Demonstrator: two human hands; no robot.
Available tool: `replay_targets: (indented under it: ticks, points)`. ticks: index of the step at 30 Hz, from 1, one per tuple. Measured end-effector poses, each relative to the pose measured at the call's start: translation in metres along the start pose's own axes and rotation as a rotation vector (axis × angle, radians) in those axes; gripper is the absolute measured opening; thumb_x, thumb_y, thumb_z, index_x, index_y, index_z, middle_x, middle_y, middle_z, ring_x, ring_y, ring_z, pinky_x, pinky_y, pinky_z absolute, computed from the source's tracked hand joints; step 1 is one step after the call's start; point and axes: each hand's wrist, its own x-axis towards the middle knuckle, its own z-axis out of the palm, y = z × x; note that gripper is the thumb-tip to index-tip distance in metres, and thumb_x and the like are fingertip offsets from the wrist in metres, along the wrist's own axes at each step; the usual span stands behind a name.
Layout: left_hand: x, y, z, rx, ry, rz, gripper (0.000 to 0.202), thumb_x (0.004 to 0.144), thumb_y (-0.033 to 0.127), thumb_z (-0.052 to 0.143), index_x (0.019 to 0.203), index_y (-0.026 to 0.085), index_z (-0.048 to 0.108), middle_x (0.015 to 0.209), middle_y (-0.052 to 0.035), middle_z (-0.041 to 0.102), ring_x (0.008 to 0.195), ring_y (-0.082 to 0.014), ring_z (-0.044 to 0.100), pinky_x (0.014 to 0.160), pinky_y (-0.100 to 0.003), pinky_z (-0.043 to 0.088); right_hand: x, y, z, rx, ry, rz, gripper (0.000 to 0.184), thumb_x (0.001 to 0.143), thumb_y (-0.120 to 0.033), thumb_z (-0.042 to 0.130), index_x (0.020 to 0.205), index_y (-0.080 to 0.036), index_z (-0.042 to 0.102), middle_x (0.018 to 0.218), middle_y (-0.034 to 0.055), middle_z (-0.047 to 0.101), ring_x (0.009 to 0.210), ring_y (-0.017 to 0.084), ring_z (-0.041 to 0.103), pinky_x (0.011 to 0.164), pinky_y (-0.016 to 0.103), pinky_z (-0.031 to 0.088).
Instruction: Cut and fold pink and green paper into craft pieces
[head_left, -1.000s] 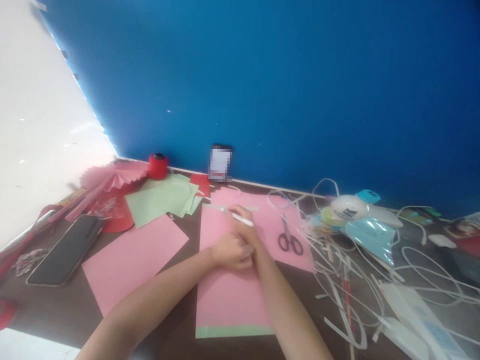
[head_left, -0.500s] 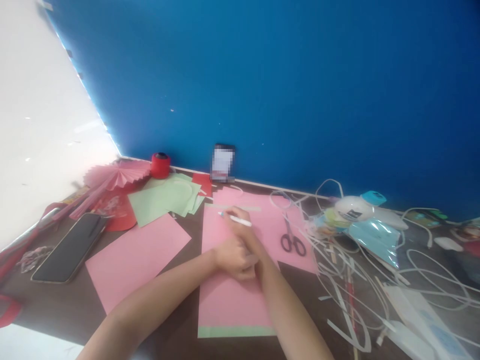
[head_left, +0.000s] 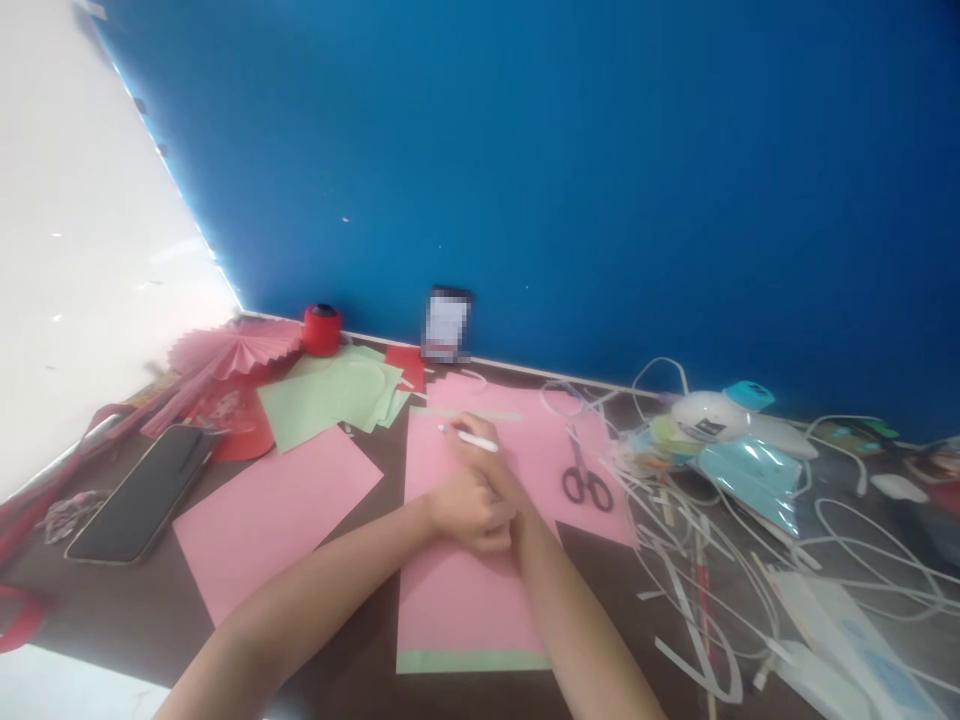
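My right hand [head_left: 476, 448] grips a white pen [head_left: 478, 441], its bluish tip pointing left, close over the upper part of a pink paper sheet [head_left: 457, 620]. A pale green strip runs along the sheet's lower edge, and another crosses near its top. Curled into a fist, my left hand [head_left: 471, 510] rests on the same sheet against my right wrist; the inside of its fingers is hidden. Scissors [head_left: 586, 485] with dark handles lie to the right on another pink sheet [head_left: 532, 440].
On the left are a loose pink sheet [head_left: 277, 520], a phone [head_left: 142, 495], green papers [head_left: 330, 395], a pleated pink paper fan [head_left: 240, 350] and a red round object [head_left: 322, 331]. Tangled white cables [head_left: 750, 580] and a blue packet [head_left: 754, 480] crowd the right. A blue wall [head_left: 525, 180] stands behind.
The pen and my right fingers have shifted very slightly to the left over the sheet. My left hand is practically where it was.
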Motion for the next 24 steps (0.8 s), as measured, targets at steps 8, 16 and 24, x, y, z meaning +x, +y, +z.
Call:
replay_targets:
  ticks: [8, 16, 24]
  points:
    - [-0.002, 0.0, 0.002, -0.03, 0.041, 0.05, 0.029, 0.076, 0.028, 0.039, 0.049, 0.018, 0.044, 0.038, 0.0007, 0.041, 0.036, -0.01, 0.037, 0.041, -0.027, 0.029, -0.001, -0.015, 0.003, 0.102, 0.066, 0.09, 0.023, 0.075, -0.04, 0.052, 0.077, -0.018, 0.06, 0.077, 0.0027, 0.062, 0.073, 0.018, 0.056, 0.064, 0.026, 0.044]
    - [-0.001, 0.0, 0.0, -0.043, 0.045, 0.046, 0.028, 0.075, 0.027, 0.038, 0.049, 0.018, 0.045, 0.038, 0.0, 0.041, 0.037, -0.0109, 0.037, 0.043, -0.027, 0.031, -0.017, -0.022, -0.006, 0.103, -0.092, 0.144, 0.03, 0.076, -0.04, 0.055, 0.098, -0.022, 0.062, 0.097, 0.0028, 0.062, 0.077, 0.018, 0.059, 0.066, 0.027, 0.048]
    - [0.0, 0.001, -0.001, -0.023, 0.065, 0.05, 0.028, 0.074, 0.028, 0.039, 0.048, 0.018, 0.045, 0.035, 0.0004, 0.039, 0.035, -0.011, 0.038, 0.041, -0.026, 0.029, -0.017, -0.023, -0.005, 0.086, -0.09, 0.098, 0.03, 0.078, -0.039, 0.052, 0.105, -0.027, 0.061, 0.111, 0.0003, 0.059, 0.094, 0.02, 0.058, 0.079, 0.03, 0.048]
